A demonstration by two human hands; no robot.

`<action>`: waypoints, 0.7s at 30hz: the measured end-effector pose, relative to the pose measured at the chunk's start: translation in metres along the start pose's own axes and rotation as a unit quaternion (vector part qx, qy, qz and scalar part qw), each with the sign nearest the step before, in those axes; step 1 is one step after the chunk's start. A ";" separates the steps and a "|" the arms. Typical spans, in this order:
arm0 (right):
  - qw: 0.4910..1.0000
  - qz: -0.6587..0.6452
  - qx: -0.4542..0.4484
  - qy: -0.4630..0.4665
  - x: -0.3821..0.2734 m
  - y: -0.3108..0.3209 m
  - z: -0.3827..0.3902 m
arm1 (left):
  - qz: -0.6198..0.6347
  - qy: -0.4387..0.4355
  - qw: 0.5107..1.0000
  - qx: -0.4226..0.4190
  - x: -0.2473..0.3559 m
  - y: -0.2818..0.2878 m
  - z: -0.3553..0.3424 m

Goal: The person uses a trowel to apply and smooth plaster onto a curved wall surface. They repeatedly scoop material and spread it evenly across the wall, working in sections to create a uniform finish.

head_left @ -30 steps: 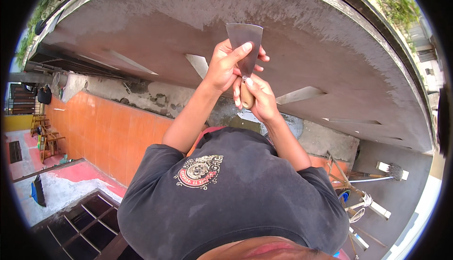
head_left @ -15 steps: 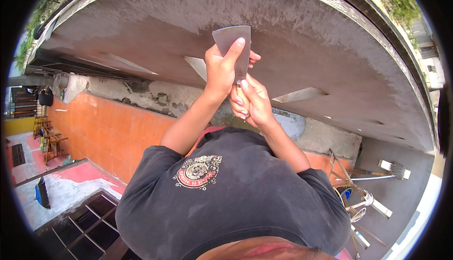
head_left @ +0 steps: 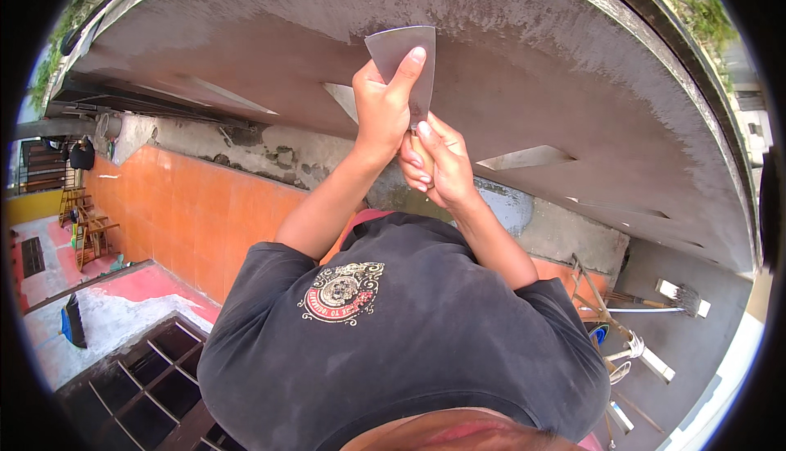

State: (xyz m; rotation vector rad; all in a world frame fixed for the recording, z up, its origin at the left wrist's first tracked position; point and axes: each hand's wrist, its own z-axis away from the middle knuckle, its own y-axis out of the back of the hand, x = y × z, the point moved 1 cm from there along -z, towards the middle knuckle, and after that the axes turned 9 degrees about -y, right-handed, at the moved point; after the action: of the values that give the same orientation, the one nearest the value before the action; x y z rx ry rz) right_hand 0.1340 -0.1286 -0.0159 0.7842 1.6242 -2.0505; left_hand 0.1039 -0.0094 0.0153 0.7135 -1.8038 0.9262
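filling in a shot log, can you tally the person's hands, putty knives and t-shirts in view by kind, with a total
left hand and right hand: 2
putty knife: 1
black t-shirt: 1
total: 4

Curved lettering (too small to read surely) rings the round emblem on the dark shirt.
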 end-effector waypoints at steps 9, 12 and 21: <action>1.000 -0.003 0.014 0.017 0.008 0.004 -0.004 | 0.008 -0.017 1.000 -0.011 -0.002 0.001 0.001; 1.000 0.018 0.007 0.013 0.005 0.005 -0.005 | 0.028 -0.042 0.999 -0.006 -0.002 0.000 0.000; 0.999 0.028 -0.012 0.030 -0.013 -0.005 -0.010 | 0.080 -0.075 0.994 0.001 0.015 -0.004 -0.013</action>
State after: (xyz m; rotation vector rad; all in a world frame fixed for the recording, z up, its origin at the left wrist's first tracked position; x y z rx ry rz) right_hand 0.1420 -0.1176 -0.0054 0.8811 1.6378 -1.9833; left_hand 0.1073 -0.0017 0.0335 0.6624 -2.0166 1.0026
